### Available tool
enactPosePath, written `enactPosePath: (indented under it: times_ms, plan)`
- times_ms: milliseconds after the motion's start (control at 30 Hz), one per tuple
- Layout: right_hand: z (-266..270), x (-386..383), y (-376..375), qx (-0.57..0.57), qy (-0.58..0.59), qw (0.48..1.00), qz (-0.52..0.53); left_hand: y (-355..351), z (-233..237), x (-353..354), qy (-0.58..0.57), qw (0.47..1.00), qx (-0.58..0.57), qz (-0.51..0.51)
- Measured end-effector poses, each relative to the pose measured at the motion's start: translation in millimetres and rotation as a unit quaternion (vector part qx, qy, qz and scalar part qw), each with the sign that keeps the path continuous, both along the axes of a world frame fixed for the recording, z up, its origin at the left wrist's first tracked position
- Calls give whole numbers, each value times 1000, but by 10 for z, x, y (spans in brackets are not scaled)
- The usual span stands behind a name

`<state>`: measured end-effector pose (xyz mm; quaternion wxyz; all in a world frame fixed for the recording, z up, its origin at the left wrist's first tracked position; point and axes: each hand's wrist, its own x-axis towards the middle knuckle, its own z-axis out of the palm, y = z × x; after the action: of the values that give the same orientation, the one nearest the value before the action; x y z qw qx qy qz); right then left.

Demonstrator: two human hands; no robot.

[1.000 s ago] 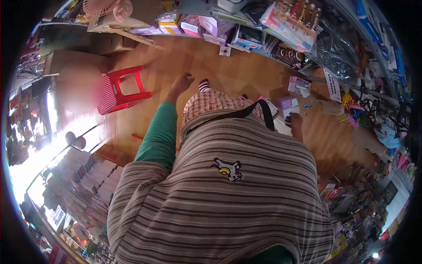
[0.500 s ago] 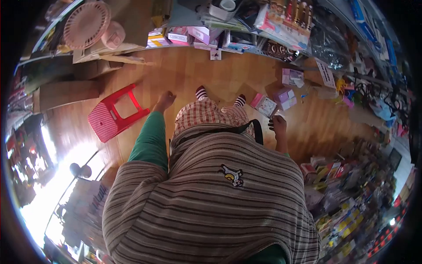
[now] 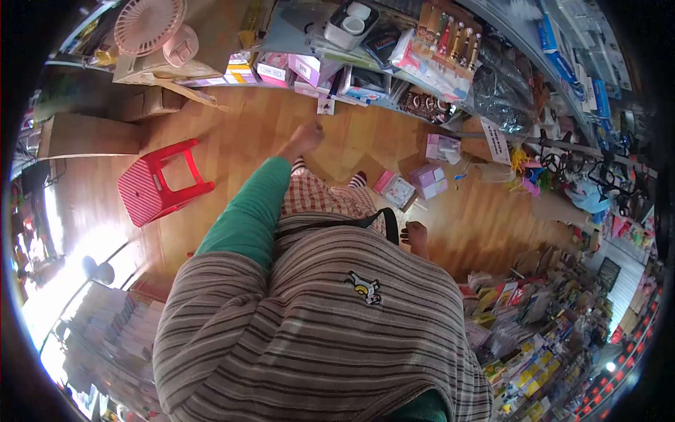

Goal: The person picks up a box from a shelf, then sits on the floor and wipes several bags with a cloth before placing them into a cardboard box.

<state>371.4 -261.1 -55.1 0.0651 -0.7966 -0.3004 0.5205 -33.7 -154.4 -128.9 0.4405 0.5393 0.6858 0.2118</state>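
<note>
My left hand (image 3: 307,137) is held out in front of my body over the wooden floor, below the shelf edge. Its fingers are curled in, and nothing shows in them. My right hand (image 3: 415,234) hangs beside my hip, fingers loosely bent and a little apart, holding nothing I can see. Closest to it on the floor are a pink-edged box (image 3: 394,191) and a purple box (image 3: 428,181). A black strap (image 3: 389,221) crosses my waist.
A red plastic stool (image 3: 144,188) lies tipped over at left, near a cardboard box (image 3: 91,136). Ahead, a shelf holds a pink fan (image 3: 150,27), boxes and packets. Another purple box (image 3: 443,148) sits farther right. Stacked goods (image 3: 541,337) crowd the lower right.
My left arm has swung forward and to the right, its hand now nearer the shelf. My right hand has shifted left in view. The surroundings have shifted, mostly leftward, with the camera's motion.
</note>
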Motion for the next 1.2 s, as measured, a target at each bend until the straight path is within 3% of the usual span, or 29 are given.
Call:
enactPosePath:
  times_ms: [67, 100, 200, 267, 333, 367, 433, 500, 533, 600, 633, 700, 767, 800, 867, 967, 1000, 1067, 1133, 1167, 1200]
  plan:
    - [-29, 12, 147, 43, 29, 999, -7, -222, 30, 68, 16, 993, -90, -72]
    - [-42, 17, 234, 51, 34, 998, -9, -367, -79, 86, 21, 993, -60, -104]
    - [-73, 42, 470, 86, 51, 995, 27, -804, -1027, 21, -5, 992, -20, -128]
    - [-126, 119, 593, 100, 46, 993, 44, -841, 289, 33, -45, 994, -98, -32]
    - [-94, 179, 705, 124, 41, 989, 65, -1009, -145, -115, 59, 990, -124, 38]
    - [-97, 229, 757, 130, 42, 989, 57, -1050, -131, -157, 79, 987, -125, 60]
    - [-163, 373, 840, 104, -6, 984, 144, -1182, -208, -259, 104, 984, -123, 73]
    - [-231, 503, 926, 109, -22, 983, 146, -1281, -419, -297, 47, 974, -125, 183]
    - [-243, 554, 974, 123, -26, 979, 159, -1308, -421, -270, 52, 976, -121, 176]
    - [-321, 659, 1052, 146, -14, 975, 165, -1301, -148, -125, -16, 951, -202, 236]
    - [-404, 728, 1130, 152, -9, 975, 159, -1295, -167, -78, -9, 953, -195, 233]
    - [-827, 935, 1248, 222, -78, 936, 261, -1379, -511, -4, 17, 967, -152, 203]
    - [-832, 915, 1288, 273, -107, 924, 246, -1380, -762, 79, 16, 982, -110, 155]
    - [-794, 927, 1355, 252, -115, 925, 260, -1335, -760, 98, 23, 980, -109, 162]
    - [-804, 954, 1435, 181, -148, 939, 253, -1240, -763, 167, 47, 997, -30, 48]
    - [-630, 904, 1362, 247, -142, 931, 229, -1066, -309, 312, 84, 995, -43, 40]
    - [-942, 1106, 1382, 256, -236, 814, 464, -1042, -263, 311, 85, 995, -38, 46]
    - [-963, 1177, 1267, 272, -223, 780, 517, -979, -186, 297, 40, 993, -69, 88]
    - [-1082, 1229, 1120, 276, -283, 708, 586, -968, -79, 300, 53, 992, -72, 94]
    - [-1733, 1364, 1048, 369, -260, 763, 462, -976, -13, 288, 66, 990, -80, 96]
    - [-1229, 1281, 919, 307, -231, 757, 530, -1006, -363, 195, 104, 990, -63, 74]
